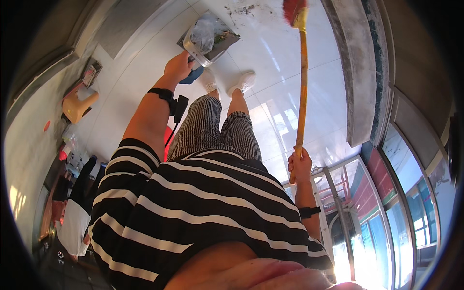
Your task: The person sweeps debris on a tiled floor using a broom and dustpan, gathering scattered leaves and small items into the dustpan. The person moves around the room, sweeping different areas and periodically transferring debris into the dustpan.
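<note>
My left hand [179, 66] grips a dustpan [211, 58] by its handle end, low in front of my left side. A crumpled clear plastic bag [203, 35] and some green and brown scraps [221, 37] lie in the pan. With my right hand [301, 166] I hold a broom near the end of its yellow-orange handle [302, 90]. The broom's red bristles [293, 11] reach the top edge of the view, partly cut off and blurred. Dark debris [244, 10] is scattered on the pale tiled floor [268, 61], left of the bristles.
A grey stone ledge [357, 72] runs along the right, beside a glazed metal-framed door [373, 224]. At left are a tan plastic object [79, 105] and a small box [91, 74]. Another person in a white top [74, 224] is at lower left. A blue object [192, 75] sits below the dustpan.
</note>
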Tool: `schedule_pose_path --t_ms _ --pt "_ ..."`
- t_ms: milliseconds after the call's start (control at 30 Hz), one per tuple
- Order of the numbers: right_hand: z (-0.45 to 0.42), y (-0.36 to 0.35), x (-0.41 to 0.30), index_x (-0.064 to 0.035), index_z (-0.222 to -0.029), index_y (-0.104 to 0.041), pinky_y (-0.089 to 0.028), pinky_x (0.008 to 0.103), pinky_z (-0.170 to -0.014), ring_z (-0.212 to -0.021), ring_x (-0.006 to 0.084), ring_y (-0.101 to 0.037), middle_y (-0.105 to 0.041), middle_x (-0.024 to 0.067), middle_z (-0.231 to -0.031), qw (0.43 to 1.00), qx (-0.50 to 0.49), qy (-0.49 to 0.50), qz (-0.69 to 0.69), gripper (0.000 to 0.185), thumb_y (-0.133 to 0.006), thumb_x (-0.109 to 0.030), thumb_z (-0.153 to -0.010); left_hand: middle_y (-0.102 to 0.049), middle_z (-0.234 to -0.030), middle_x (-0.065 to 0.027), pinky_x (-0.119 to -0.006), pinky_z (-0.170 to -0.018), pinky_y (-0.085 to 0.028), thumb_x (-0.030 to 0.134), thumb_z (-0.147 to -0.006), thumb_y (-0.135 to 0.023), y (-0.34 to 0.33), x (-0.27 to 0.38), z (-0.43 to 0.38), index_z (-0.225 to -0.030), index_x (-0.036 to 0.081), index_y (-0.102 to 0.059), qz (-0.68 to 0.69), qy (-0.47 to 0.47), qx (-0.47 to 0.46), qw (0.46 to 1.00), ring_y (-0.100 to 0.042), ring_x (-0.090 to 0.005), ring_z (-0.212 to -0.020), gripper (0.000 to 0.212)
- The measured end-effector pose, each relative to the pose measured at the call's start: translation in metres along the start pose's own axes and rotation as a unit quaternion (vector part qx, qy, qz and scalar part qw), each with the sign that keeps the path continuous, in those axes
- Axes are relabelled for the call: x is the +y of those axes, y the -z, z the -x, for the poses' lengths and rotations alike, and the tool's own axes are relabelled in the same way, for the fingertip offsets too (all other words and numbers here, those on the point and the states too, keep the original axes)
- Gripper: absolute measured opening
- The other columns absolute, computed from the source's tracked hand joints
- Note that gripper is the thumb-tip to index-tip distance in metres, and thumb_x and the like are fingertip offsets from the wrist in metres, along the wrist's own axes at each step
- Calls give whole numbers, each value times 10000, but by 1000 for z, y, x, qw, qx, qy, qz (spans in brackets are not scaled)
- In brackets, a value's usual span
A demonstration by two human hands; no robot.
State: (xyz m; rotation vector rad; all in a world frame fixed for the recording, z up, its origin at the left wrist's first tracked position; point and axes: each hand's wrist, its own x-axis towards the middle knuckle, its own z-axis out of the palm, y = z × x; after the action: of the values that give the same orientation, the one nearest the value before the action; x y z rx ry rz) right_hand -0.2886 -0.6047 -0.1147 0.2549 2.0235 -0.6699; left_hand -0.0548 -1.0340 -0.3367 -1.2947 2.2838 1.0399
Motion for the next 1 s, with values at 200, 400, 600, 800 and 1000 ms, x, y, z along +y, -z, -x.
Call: schedule_pose_path --t_ms 200,400,600,800,1000 --pt "5 -3 -57 -33 -1211 -474 -397 204 -406 -512 72 -465 -459 0 -678 999 -29 10 11 293 -472 -90 -924 -661 -952 -150 -457 -781 -486 243 -831 -608 -6 -1 -7 -1123 100 -515 12 -5 15 1000 -621 -356 -916 338" --pt "-30 -48 -102 -89 -1414 -302 -413 227 -417 -501 81 -460 -472 14 -681 1000 -14 24 3 506 -445 -94 -929 -656 -951 -169 -464 -766 -488 246 -845 -597 -5 -4 -19 -1113 75 -509 13 9 0 1000 -622 -365 -905 330" --pt "-103 -95 -145 -114 -1433 -278 -435 248 -428 -495 94 -466 -475 25 -661 999 -13 42 17 526 -439 -110 -932 -651 -970 -177 -485 -765 -487 233 -856 -578 -3 0 -42 -1101 61 -509 -38 16 -38 998 -617 -382 -913 307" --pt "-100 -121 -118 -107 -1429 -279 -420 287 -360 -408 124 -455 -465 30 -600 988 -88 11 130 561 -458 -124 -898 -633 -918 -213 -491 -745 -478 222 -869 -555 -6 -6 -51 -1028 0 -474 -72 -9 -61 996 -608 -406 -876 285" --pt "-28 -117 -111 -100 -1445 -279 -419 269 -397 -429 106 -471 -488 21 -606 970 -187 -47 145 599 -483 -95 -882 -630 -926 -223 -479 -772 -477 222 -873 -557 -7 -2 -54 -1032 -11 -476 -49 1 -70 996 -607 -404 -902 293"
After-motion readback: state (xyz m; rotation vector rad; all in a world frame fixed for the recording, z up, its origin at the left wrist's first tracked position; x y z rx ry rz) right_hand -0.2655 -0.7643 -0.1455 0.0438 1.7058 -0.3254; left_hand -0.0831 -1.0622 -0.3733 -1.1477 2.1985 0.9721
